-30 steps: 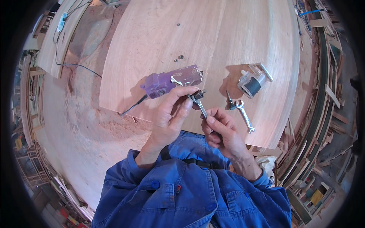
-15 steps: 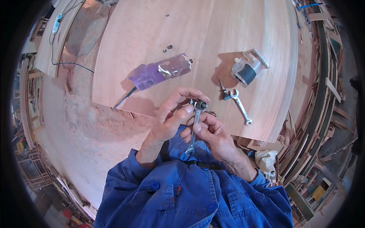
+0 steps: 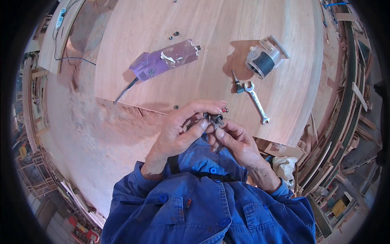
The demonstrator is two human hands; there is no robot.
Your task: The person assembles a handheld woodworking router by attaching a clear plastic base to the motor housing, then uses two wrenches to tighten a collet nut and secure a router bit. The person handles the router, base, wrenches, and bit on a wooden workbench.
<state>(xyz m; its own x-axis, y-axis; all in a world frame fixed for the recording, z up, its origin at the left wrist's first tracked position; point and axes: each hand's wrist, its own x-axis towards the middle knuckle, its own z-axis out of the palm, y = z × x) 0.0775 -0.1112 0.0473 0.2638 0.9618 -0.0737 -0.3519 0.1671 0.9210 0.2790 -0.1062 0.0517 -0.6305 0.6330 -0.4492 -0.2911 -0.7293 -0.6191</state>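
Observation:
Both hands meet in front of my blue jacket, around a small dark cylindrical metal fitting [image 3: 218, 118] with a short pin at its end. My left hand [image 3: 180, 128] is closed, pinching this fitting between thumb and fingers. With thumb against fingers, my right hand [image 3: 239, 144] grips a small open-end wrench [image 3: 216, 127] at the fitting; most of its handle is hidden. Just past the fingertips, a small red-and-dark piece [image 3: 226, 110] lies near the board's edge. A second wrench [image 3: 256, 103] rests on the board at the right.
On the large wooden board [image 3: 219, 24] lie a purple power-tool motor [image 3: 162, 61] with a cord and a clear router base [image 3: 266, 57]. A small black part [image 3: 237, 85] touches the second wrench. Small nuts [image 3: 176, 33] sit farther back, another [image 3: 176, 107] nearer. Wood scraps [image 3: 339, 134] line the right.
The held wrench has turned, so its handle, plain to see before, is now mostly hidden. The board and its tools sit a little higher in view. A nut near the left hand has come into sight.

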